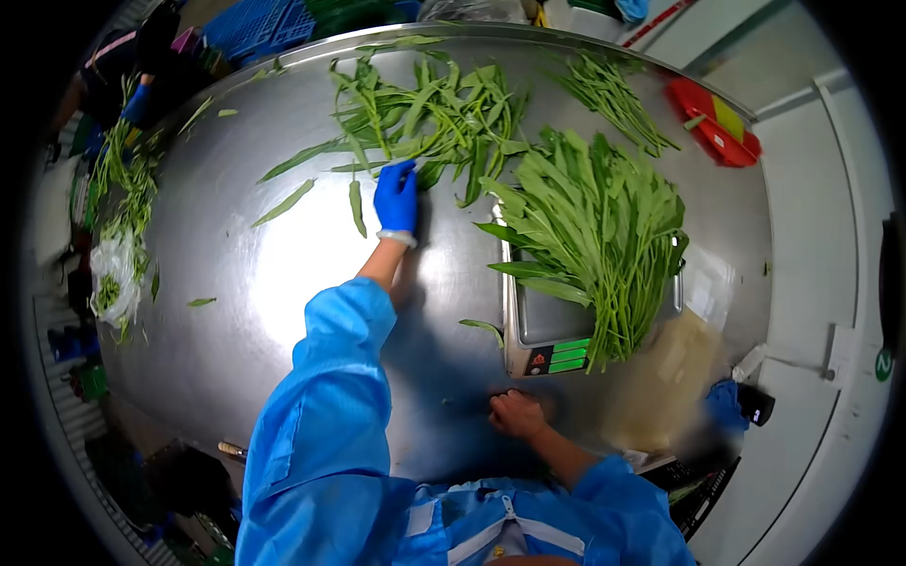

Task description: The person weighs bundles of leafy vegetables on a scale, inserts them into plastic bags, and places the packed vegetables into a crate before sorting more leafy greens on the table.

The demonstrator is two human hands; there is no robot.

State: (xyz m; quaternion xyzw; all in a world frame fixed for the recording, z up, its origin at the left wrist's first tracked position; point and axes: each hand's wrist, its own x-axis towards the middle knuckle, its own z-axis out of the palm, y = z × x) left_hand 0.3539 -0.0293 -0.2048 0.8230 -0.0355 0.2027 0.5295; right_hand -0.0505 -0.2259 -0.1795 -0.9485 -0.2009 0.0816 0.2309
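Bright overhead glare on steel table (283,283), fisheye-warped dark edges, perhaps slight blur.

No text legible. Scale (552,354) front panel shows green display fields and a red mark, unreadable. Green round sign (883,364) at right edge: blurred, character indeterminate.

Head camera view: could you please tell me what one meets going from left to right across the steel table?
Torn plastic bag → left hand in a blue glove, on the loose greens → scale bearing the bundle of greens → red box.
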